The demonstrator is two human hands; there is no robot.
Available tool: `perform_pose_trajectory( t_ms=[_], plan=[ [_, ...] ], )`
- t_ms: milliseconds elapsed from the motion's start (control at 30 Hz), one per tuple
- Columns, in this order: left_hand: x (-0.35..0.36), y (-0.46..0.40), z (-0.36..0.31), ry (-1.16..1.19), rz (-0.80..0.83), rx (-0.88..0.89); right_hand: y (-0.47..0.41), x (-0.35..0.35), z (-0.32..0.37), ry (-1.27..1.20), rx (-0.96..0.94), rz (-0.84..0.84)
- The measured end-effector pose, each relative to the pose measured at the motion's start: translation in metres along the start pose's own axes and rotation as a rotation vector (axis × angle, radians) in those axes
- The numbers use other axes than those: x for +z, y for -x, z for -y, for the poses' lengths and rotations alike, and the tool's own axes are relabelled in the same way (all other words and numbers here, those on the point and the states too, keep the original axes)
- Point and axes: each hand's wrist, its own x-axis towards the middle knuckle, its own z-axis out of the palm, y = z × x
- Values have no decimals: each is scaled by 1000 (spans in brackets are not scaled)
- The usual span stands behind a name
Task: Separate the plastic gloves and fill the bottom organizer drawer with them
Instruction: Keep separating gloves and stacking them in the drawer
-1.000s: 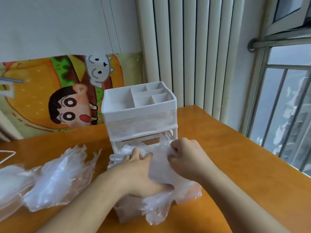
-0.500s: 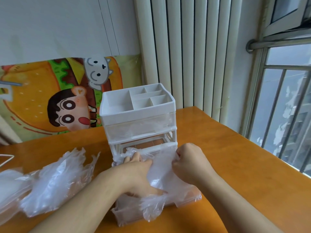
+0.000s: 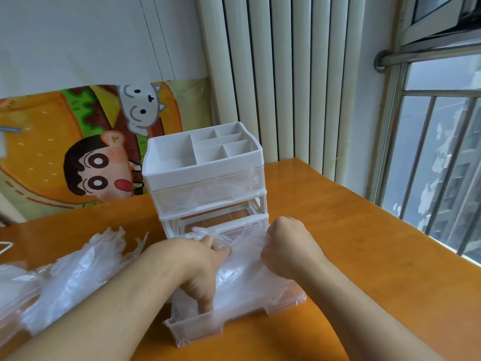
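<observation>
The bottom drawer (image 3: pixel 197 328) is pulled out in front of the white organizer (image 3: pixel 205 175) on the orange table (image 3: pixel 364 243). A bunch of clear plastic gloves (image 3: pixel 244 272) lies in this drawer, under both hands. The left hand (image 3: pixel 197 259) presses on the gloves, its thumb down inside the front wall. The right hand (image 3: pixel 289 246) has the fingers curled and pinches the plastic at its right edge. The drawer above (image 3: pixel 208 194) is closed and holds gloves too. More gloves (image 3: pixel 78 269) lie in a loose pile on the table at the left.
</observation>
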Motion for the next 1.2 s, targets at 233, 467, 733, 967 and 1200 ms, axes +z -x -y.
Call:
perform_pose_trajectory(
  t_ms=[233, 467, 733, 967, 1200],
  plan=[
    [4, -4, -7, -43, -21, -36, 3, -1, 1, -48, -22, -13],
    [2, -3, -7, 43, -39, 7, 1, 0, -5, -107, -73, -100],
    [4, -7, -8, 141, -53, 29, -6, 7, -10, -32, -44, -132],
    [9, -11, -5, 244, -15, 31, 15, -24, 22, 75, -527, -233],
    [19, -9, 0, 331, -73, 90, 10, -13, 24, 331, -374, 376]
  ],
)
